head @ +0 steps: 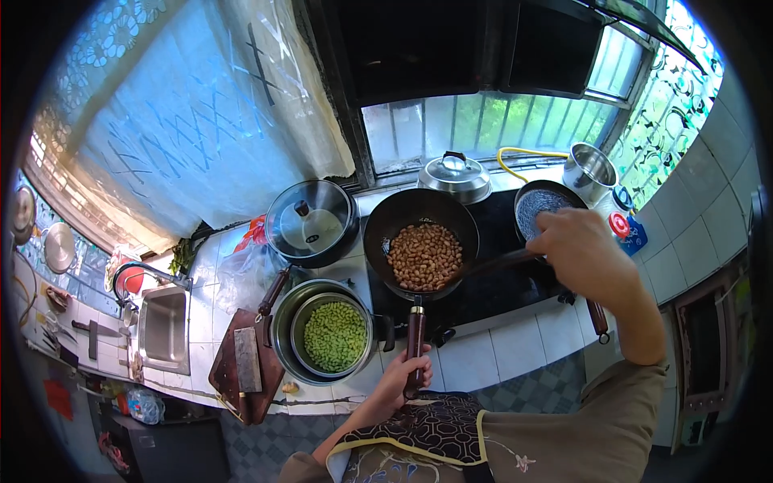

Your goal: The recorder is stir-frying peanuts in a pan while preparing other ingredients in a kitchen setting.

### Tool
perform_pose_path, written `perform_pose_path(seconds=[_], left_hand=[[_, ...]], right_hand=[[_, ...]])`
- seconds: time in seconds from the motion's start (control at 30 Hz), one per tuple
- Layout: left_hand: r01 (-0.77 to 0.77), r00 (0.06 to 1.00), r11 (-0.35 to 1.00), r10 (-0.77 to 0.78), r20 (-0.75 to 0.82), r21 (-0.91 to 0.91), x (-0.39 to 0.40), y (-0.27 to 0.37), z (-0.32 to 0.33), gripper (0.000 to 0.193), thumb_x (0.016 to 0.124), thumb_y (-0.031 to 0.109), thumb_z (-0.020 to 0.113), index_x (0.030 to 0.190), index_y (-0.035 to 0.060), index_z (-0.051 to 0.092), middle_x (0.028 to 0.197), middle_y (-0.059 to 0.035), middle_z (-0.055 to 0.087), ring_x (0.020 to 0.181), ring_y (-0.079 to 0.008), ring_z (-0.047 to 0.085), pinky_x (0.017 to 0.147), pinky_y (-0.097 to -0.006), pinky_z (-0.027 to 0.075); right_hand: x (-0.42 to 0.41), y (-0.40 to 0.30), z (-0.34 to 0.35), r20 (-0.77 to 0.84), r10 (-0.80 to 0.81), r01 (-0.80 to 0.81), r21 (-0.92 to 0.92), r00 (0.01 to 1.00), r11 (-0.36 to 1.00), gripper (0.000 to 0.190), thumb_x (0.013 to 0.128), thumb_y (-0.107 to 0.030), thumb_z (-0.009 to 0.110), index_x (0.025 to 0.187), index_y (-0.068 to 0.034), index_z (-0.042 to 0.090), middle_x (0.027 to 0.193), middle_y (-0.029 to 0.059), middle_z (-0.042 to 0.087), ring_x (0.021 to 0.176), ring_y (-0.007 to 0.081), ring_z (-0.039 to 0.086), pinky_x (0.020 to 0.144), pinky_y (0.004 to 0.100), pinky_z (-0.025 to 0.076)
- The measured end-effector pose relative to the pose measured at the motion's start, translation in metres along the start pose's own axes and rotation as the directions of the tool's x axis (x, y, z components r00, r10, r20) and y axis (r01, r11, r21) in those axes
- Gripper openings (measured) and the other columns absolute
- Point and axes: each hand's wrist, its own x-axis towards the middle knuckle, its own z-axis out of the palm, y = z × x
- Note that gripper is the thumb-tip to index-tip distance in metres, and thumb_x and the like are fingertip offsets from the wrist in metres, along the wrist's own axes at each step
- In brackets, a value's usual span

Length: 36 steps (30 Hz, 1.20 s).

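Observation:
My left hand (409,375) is closed around the brown handle (415,347) of a dark wok (377,232) on the black glass cooktop. Brown peanuts or beans (424,256) fill the wok's bottom. Above the cooktop's right side, my right hand (558,241) grips a dark spatula (498,261), which reaches left into the wok; its far end is blurred at the contents. Beneath and behind that hand is a second pan (536,208) with a greyish, shiny inside. Green beans (336,335) fill a steel pot (297,326) set inside a larger pot, left of the wok.
A glass-lidded pan (326,244) stands behind the nested pots. A cleaver (247,360) lies on a wooden cutting board (275,386) at the counter's left edge. Farther left is a sink (166,329). A domed lid (456,178) and a steel pot (590,169) stand by the window.

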Motion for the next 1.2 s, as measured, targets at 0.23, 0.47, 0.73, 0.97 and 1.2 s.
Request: perform_pose_path(seconds=[0.23, 0.47, 0.73, 0.97, 1.2], left_hand=[[-0.046, 0.999, 0.998, 0.046, -0.013, 0.038, 0.002, -0.008, -0.006, 0.034, 0.082, 0.009, 0.052, 0.113, 0.0018, 0.039, 0.076, -0.0062, 0.047, 0.066, -0.0142, 0.049, 0.055, -0.0245, 0.043], [-0.037, 0.999, 0.999, 0.037, -0.001, -0.017, -0.007, -0.017, -0.008, 0.031, 0.083, 0.013, 0.054, 0.11, 0.0027, 0.042, 0.075, -0.0043, 0.049, 0.064, -0.0132, 0.051, 0.054, -0.0242, 0.043], [-0.13, 0.991, 0.99, 0.131, -0.03, 0.052, -0.012, -0.02, -0.008, 0.028, 0.083, 0.014, 0.054, 0.105, 0.0018, 0.042, 0.076, -0.0046, 0.049, 0.062, -0.0124, 0.05, 0.055, -0.0238, 0.042], [-0.233, 0.958, 0.96, 0.255, -0.131, 0.157, -0.01, -0.023, -0.003, 0.027, 0.08, 0.012, 0.058, 0.098, 0.0039, 0.039, 0.075, -0.0053, 0.051, 0.061, -0.0113, 0.051, 0.054, -0.0236, 0.043], [-0.243, 0.95, 0.952, 0.273, -0.153, 0.187, -0.008, -0.024, -0.005, 0.037, 0.079, 0.011, 0.059, 0.108, 0.001, 0.037, 0.078, -0.0065, 0.052, 0.062, -0.0118, 0.052, 0.054, -0.0237, 0.044]], right_hand=[[0.024, -0.072, 0.068, 0.157, 0.045, -0.016, -0.18, 0.987, 0.984, 0.012, 0.066, -0.011, 0.058, 0.074, -0.004, 0.064, 0.079, 0.0075, 0.054, 0.074, 0.0215, 0.057, 0.056, 0.0302, 0.047], [0.049, -0.047, 0.122, -0.091, 0.147, -0.16, -0.156, 0.985, 0.975, 0.008, 0.068, -0.012, 0.058, 0.071, -0.007, 0.064, 0.08, 0.0065, 0.054, 0.075, 0.0208, 0.057, 0.057, 0.0311, 0.048], [0.058, -0.023, 0.061, 0.164, 0.315, -0.303, -0.098, 0.935, 0.948, 0.014, 0.067, -0.013, 0.058, 0.075, -0.005, 0.065, 0.079, 0.0155, 0.063, 0.077, 0.0276, 0.063, 0.067, 0.0347, 0.05], [0.079, -0.008, 0.149, 0.139, 0.37, -0.387, 0.129, 0.919, 0.913, 0.029, 0.076, -0.031, 0.057, 0.077, -0.003, 0.065, 0.076, 0.0159, 0.064, 0.077, 0.0306, 0.062, 0.07, 0.0387, 0.049], [0.074, -0.008, 0.158, -0.051, 0.059, -0.051, 0.143, 0.997, 0.988, 0.028, 0.079, -0.033, 0.055, 0.075, -0.005, 0.06, 0.076, 0.0107, 0.06, 0.072, 0.0287, 0.06, 0.065, 0.039, 0.048]])
